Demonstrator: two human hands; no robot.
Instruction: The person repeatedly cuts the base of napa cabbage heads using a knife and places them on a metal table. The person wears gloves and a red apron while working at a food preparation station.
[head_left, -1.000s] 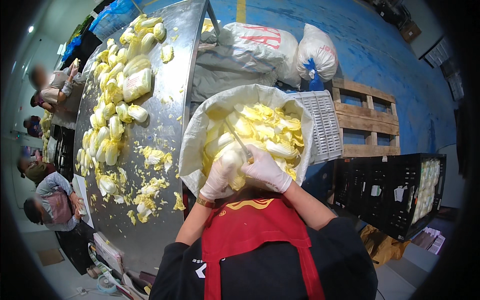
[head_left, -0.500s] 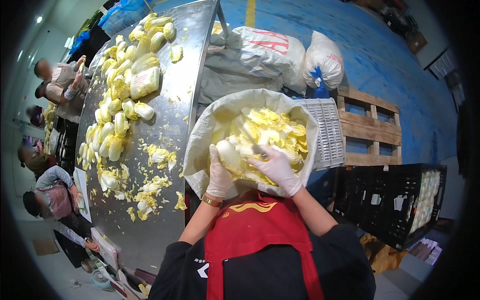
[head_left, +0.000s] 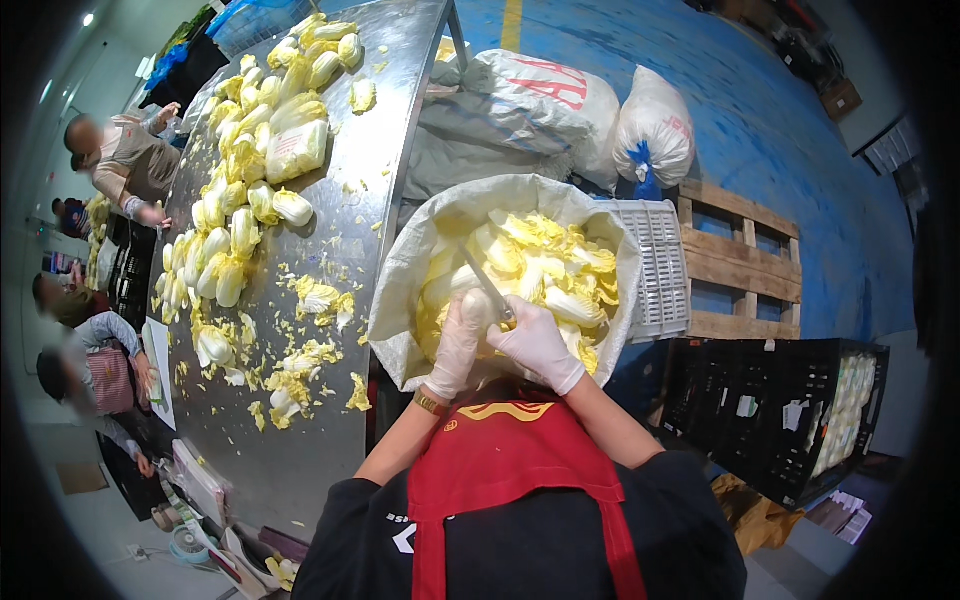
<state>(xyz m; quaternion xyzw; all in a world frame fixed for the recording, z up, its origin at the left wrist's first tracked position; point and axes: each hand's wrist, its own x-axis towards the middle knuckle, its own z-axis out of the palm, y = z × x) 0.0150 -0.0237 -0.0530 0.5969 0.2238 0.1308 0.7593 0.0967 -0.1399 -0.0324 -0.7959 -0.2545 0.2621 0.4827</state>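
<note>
My gloved left hand [head_left: 459,342] is closed around a napa cabbage [head_left: 479,306], its pale stem end turned up toward me. In my gloved right hand [head_left: 541,347] is a knife [head_left: 488,284], its narrow blade slanting up and left across the cabbage. Whether the edge touches the cabbage, I cannot tell. Both hands are over the near side of a wide-mouthed white woven sack [head_left: 397,318]. Loose yellow and white cabbage leaves [head_left: 560,262] fill the sack's mouth.
On my left, a metal table [head_left: 330,400] bears piled napa cabbages [head_left: 240,235] and leaf scraps. Right of the sack are a white crate [head_left: 655,265], a wooden pallet [head_left: 745,265] and black crates [head_left: 745,400]. Stuffed sacks [head_left: 560,95] lie beyond. Several people work across the table.
My left hand has shifted right and turned the cabbage so its stem end faces up. My right hand with the knife has moved left, close against it.
</note>
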